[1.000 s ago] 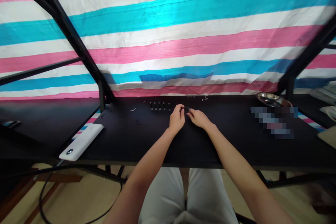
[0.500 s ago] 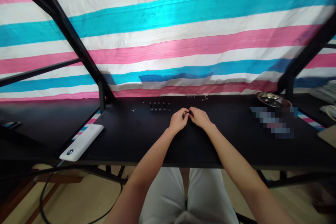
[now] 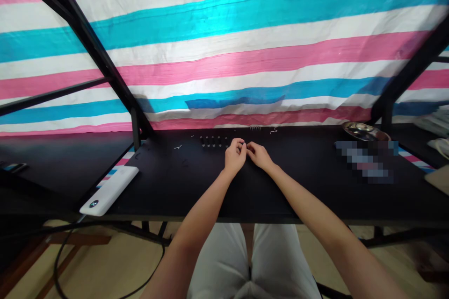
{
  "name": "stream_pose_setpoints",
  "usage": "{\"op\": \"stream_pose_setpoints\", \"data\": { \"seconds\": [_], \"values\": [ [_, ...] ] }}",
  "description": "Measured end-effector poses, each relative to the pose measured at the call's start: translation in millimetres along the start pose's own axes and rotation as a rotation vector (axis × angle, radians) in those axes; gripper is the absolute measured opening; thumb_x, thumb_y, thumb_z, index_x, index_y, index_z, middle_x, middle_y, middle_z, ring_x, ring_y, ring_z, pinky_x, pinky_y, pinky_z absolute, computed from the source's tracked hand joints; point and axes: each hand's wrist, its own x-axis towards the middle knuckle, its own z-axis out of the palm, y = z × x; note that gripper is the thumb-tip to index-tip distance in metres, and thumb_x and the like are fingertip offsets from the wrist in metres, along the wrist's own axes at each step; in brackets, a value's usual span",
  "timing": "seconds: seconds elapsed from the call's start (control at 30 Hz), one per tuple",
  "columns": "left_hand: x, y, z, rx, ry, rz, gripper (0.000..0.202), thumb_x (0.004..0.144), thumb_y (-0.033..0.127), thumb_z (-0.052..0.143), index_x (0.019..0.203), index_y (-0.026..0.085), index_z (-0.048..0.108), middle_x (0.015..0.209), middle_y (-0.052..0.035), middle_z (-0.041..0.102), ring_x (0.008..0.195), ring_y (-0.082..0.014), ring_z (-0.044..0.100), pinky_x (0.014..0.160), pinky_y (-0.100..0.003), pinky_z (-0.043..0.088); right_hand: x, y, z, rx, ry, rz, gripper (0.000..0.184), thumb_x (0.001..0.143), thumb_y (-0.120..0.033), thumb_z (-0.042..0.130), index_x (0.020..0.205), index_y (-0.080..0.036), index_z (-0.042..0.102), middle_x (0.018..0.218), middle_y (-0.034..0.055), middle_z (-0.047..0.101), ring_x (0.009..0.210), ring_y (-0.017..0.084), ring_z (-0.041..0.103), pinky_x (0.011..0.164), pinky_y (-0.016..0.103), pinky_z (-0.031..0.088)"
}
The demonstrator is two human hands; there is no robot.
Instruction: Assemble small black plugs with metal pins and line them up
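Observation:
My left hand (image 3: pixel 234 156) and my right hand (image 3: pixel 258 155) meet fingertip to fingertip over the far middle of the black table (image 3: pixel 196 187). Both are pinched on a tiny dark piece held between them, too small to name. Just left of my left hand stands a short row of small black upright parts (image 3: pixel 212 141). A second, smaller row of dark parts (image 3: pixel 255 128) sits at the table's back edge beyond my hands.
A white power bank (image 3: pixel 109 190) with a cable lies at the front left corner. A metal dish (image 3: pixel 365 131) sits at the far right beside a blurred patch. Black frame bars (image 3: pixel 91 46) slant up on both sides before a striped tarp (image 3: pixel 245 46).
Both hands have shifted a little left and farther back, closer to the row of black parts; the pinch between them stays closed.

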Motion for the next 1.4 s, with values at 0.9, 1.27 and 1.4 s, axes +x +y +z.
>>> {"op": "stream_pose_setpoints", "data": {
  "seconds": [0.9,1.27,1.4],
  "values": [
    [-2.5,7.2,-7.8,0.306,-0.049,0.193,0.030,0.087,0.034,0.040,0.071,0.019,0.060,0.058,-0.0004,0.057,0.056,-0.0108,0.052,0.058,-0.022,0.039,17.3,16.2,0.8,-0.469,-0.168,-0.011,0.039,0.087,-0.036,0.041,0.118,-0.016,0.053,0.115,0.0138,0.054,0.102,0.024,0.047,0.084,0.037,0.035],
    [-11.7,-12.1,13.6,0.441,-0.565,0.126,0.054,0.088,0.043,0.037,0.135,0.016,0.035,0.143,-0.0133,0.033,0.134,-0.0276,0.024,0.107,-0.051,0.018,-28.1,50.9,-35.2,-0.549,-0.182,0.344,0.060,0.091,-0.049,0.020,0.139,-0.015,0.030,0.146,0.0106,0.026,0.135,0.024,0.019,0.107,0.049,0.013],
    [-15.3,-10.7,16.5,0.501,-0.601,0.109,0.054,0.090,0.044,0.029,0.136,0.017,0.036,0.146,-0.0121,0.027,0.136,-0.0269,0.020,0.108,-0.053,0.012,-31.6,45.7,-36.7,-0.550,-0.206,0.355,0.060,0.091,-0.048,0.018,0.141,-0.016,0.027,0.147,0.0095,0.024,0.136,0.023,0.017,0.108,0.049,0.013]
  ]
}}
